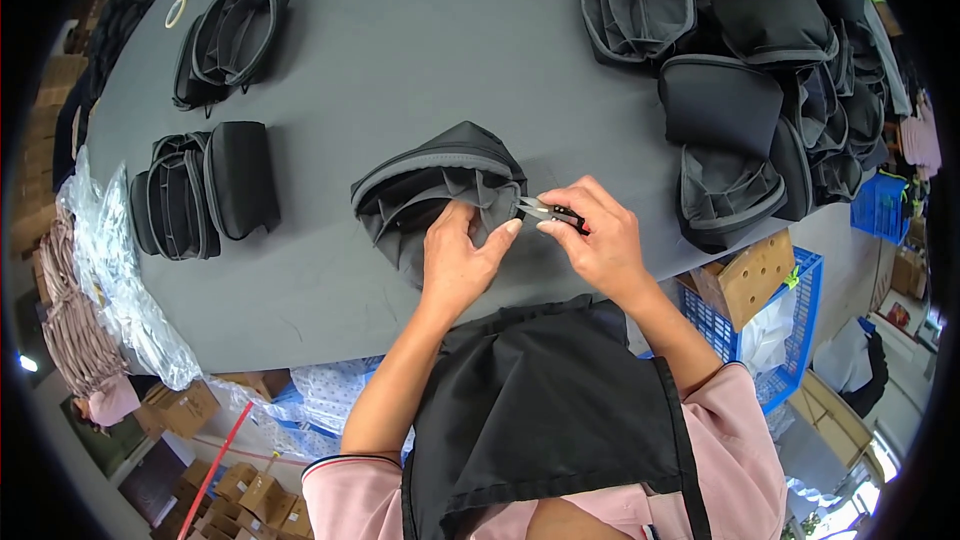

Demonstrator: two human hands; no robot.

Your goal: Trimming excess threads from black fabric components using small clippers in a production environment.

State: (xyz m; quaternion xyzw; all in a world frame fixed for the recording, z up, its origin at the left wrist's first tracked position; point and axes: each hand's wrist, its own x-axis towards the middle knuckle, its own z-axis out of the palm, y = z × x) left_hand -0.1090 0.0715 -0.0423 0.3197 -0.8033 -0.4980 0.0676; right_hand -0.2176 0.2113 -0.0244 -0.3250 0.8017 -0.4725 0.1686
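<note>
A black fabric pouch (470,145) with grey edging and inner dividers lies gaping on the dark grey table in front of me. My left hand (460,258) grips its near right rim, the fingers reaching inside and the thumb on the outside. In my right hand (602,240) is a pair of small thread snips (553,212) with a black handle. Their metal tips point left and meet the pouch's edging at its right corner, close to my left thumb. Whether the blades have a thread between them is too small to tell.
Many similar pouches (725,105) are heaped at the right. Smaller groups of pouches (240,180) stand at the left, near a pale ring (176,12). Clear plastic wrap (130,280) hangs at the left edge. A blue crate (808,310) with a cardboard box stands beside the table at right.
</note>
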